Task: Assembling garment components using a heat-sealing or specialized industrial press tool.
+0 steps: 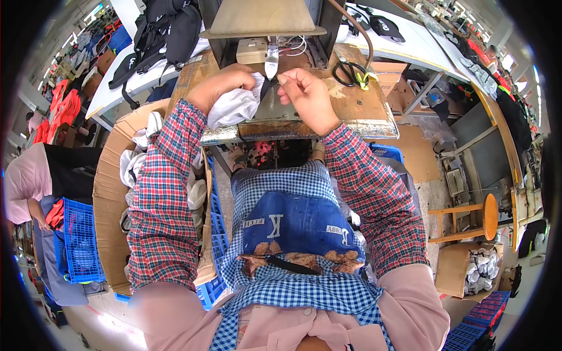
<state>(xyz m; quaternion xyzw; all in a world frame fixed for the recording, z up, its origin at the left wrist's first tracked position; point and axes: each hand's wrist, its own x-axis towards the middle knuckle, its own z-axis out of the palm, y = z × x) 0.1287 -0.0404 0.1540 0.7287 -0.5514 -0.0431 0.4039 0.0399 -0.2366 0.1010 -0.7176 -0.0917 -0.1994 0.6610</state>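
My left hand (219,86) is closed round a bunched white cloth (235,109) at the front of a worn wooden worktable (351,108). A short black strip (266,89) shows at the cloth's right side, just under the tapered metal tip (271,63) of a bench machine. To the right of that tip, my right hand (307,96) pinches thumb and forefinger together close to the black strip. What lies between those fingertips is too small to make out. Both hands are near the machine's tip, a little apart.
Black-handled scissors (350,74) lie right of the machine. A cardboard box (117,193) of white pieces stands at my left, beside a blue crate (83,240) near another person (29,181). Black bags (170,35) cover the left table. A wooden stool (490,216) stands at right.
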